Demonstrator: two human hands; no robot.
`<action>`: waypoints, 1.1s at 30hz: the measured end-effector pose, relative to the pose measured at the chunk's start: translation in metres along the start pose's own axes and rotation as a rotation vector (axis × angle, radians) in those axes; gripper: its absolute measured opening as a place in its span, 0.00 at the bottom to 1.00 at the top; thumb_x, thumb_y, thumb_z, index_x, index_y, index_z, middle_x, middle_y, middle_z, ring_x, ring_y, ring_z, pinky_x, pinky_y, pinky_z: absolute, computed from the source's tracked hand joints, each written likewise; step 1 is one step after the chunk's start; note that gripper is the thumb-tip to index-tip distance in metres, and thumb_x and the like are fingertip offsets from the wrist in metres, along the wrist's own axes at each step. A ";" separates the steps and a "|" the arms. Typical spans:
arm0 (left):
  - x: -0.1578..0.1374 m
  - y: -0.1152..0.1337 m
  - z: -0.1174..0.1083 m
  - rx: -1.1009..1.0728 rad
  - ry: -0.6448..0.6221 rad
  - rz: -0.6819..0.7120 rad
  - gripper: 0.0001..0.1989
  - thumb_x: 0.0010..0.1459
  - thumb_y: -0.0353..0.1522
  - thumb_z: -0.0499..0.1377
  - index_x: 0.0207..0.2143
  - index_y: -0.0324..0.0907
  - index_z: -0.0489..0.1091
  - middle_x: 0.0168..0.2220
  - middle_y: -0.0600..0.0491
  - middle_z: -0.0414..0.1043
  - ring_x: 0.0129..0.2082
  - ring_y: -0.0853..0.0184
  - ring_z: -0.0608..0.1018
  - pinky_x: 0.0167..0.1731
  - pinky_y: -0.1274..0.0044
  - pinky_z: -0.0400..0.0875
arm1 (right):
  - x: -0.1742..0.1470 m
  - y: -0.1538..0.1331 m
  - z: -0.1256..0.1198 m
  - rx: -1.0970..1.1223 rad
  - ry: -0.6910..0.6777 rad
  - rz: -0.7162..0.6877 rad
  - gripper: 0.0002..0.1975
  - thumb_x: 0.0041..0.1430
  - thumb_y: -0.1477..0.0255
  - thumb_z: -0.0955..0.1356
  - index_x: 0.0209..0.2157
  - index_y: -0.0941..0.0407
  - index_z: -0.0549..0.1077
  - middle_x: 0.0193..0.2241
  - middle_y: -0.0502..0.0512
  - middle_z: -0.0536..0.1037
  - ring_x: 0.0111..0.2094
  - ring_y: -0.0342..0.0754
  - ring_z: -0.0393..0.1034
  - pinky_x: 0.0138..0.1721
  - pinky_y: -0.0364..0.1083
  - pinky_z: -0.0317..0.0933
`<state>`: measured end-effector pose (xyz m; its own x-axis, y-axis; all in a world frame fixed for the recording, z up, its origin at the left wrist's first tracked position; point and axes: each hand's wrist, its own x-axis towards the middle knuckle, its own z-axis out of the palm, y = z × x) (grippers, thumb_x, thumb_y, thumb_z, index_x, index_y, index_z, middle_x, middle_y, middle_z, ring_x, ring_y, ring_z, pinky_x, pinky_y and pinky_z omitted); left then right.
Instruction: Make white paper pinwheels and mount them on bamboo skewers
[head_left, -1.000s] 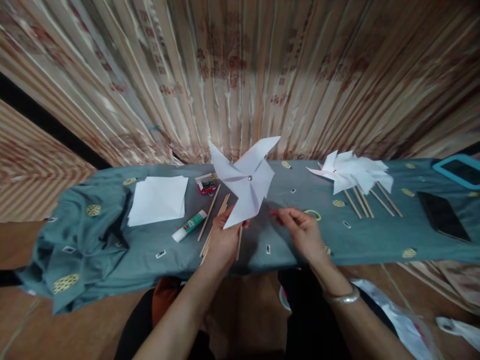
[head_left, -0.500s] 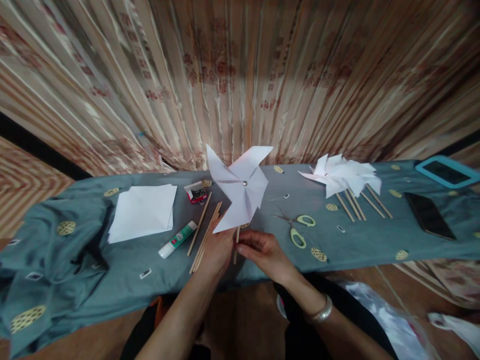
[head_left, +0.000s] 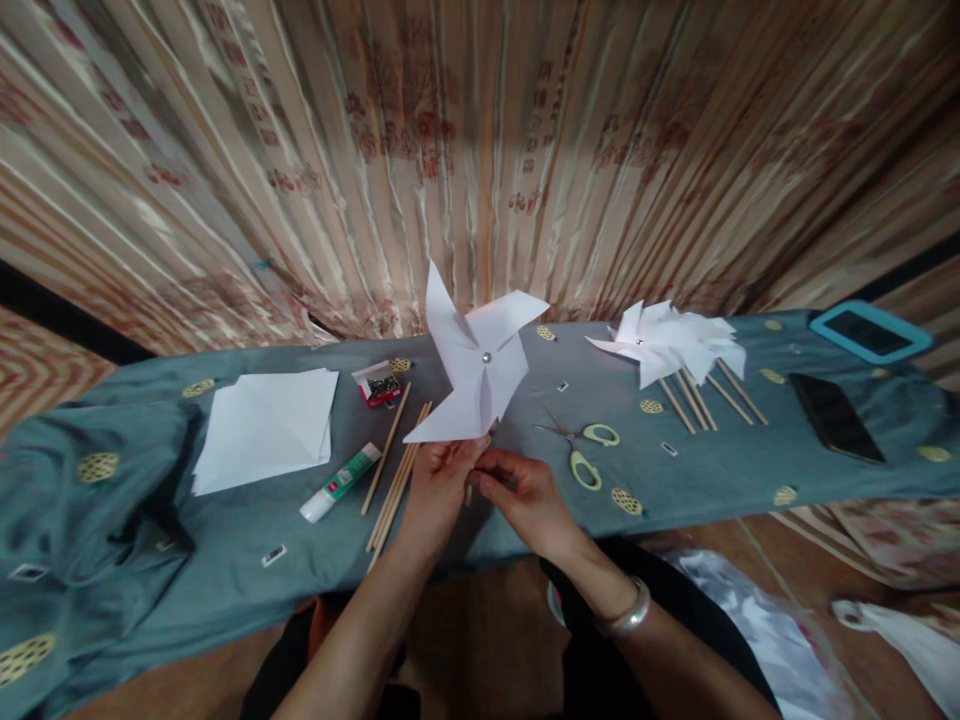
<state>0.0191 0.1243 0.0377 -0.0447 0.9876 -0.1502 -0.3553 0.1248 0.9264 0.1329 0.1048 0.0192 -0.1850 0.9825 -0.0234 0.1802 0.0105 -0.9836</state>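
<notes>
A white paper pinwheel [head_left: 506, 368] with a silver pin at its centre faces me above the table's middle. Just under its blades, my left hand [head_left: 441, 492] is closed round the upper part of its wooden stick. My right hand [head_left: 526, 500] meets it from the right, thumb and fingers pinched on the same stick. Only a short piece of the stick shows below the fingers. Beside my left hand lie several loose wooden sticks [head_left: 397, 487]. Scissors [head_left: 585, 452] with pale green handles lie spread apart to the right of my right hand.
To the left are a glue stick [head_left: 341, 483], an open red box of pins [head_left: 380, 386] and a stack of white paper [head_left: 262, 430]. Several pinwheels [head_left: 675, 345] lie at the right, near a black phone [head_left: 836, 418] and a blue-framed tablet [head_left: 870, 332]. A curtain [head_left: 480, 150] hangs behind.
The pinwheel's blades have turned slightly clockwise. Both hands stay on the stick, the left now higher against the blades. The whole view has shifted a little, so the table's things appear further left.
</notes>
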 end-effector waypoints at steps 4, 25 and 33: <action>0.000 -0.001 -0.005 0.127 0.001 0.045 0.10 0.44 0.34 0.66 0.31 0.41 0.78 0.31 0.51 0.79 0.35 0.65 0.78 0.40 0.75 0.71 | 0.002 -0.005 -0.007 -0.080 0.050 -0.023 0.07 0.58 0.68 0.67 0.34 0.53 0.78 0.29 0.49 0.79 0.32 0.46 0.71 0.37 0.44 0.63; 0.008 -0.014 -0.017 0.276 0.095 0.119 0.10 0.40 0.36 0.68 0.28 0.43 0.80 0.28 0.53 0.80 0.32 0.63 0.78 0.39 0.71 0.71 | 0.021 -0.012 -0.062 0.257 0.357 -0.093 0.21 0.42 0.58 0.76 0.37 0.53 0.75 0.35 0.54 0.81 0.35 0.46 0.74 0.39 0.47 0.68; 0.009 -0.014 -0.021 0.372 0.086 0.132 0.09 0.42 0.36 0.68 0.29 0.44 0.81 0.29 0.52 0.81 0.34 0.62 0.79 0.41 0.71 0.70 | 0.023 -0.015 -0.060 0.348 0.371 -0.054 0.20 0.39 0.60 0.77 0.34 0.53 0.76 0.33 0.53 0.81 0.35 0.46 0.74 0.40 0.47 0.68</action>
<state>0.0038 0.1295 0.0158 -0.1510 0.9879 -0.0356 0.0202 0.0391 0.9990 0.1837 0.1385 0.0440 0.1817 0.9828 0.0319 -0.1640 0.0623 -0.9845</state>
